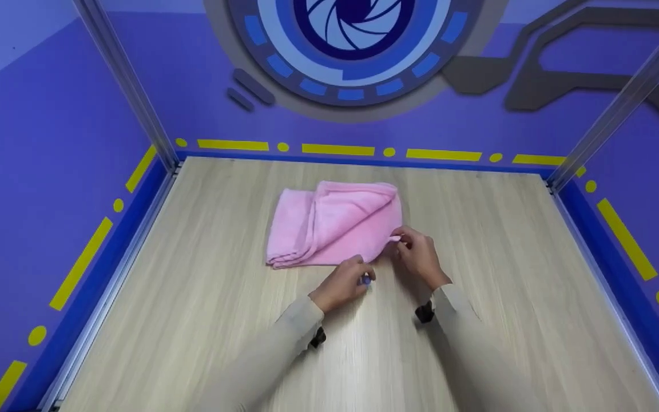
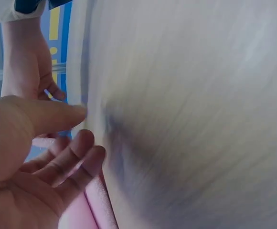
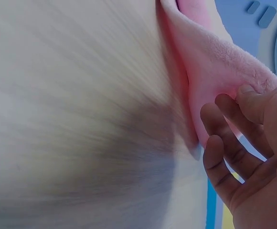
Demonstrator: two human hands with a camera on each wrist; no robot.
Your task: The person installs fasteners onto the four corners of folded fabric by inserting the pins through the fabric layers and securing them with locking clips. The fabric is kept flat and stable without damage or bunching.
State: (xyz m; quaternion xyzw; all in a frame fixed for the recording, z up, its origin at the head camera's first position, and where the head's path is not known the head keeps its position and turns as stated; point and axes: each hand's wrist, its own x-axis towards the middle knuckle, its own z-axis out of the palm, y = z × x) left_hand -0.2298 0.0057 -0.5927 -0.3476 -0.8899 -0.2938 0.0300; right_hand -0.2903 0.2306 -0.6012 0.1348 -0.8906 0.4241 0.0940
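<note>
A pink towel (image 1: 352, 223) lies on the wooden table, folded over itself, with a loose flap across its top. My right hand (image 1: 419, 254) pinches its near right corner between thumb and index finger; in the right wrist view the pink cloth (image 3: 215, 62) is drawn up to that pinch, the other fingers loosely bent. Just in front of the towel's near edge is my left hand (image 1: 341, 284). Seen from the left wrist, the left hand's thumb and fingers (image 2: 79, 148) are apart and relaxed, with nothing between them. A small blue spot shows beside the left fingers in the head view.
The pale wooden table (image 1: 192, 320) is bordered by blue-purple panels (image 1: 38, 143) with yellow dashes at the back and sides. Metal posts (image 1: 129, 86) stand at the two back corners. Each wrist wears a small black device (image 1: 424, 312).
</note>
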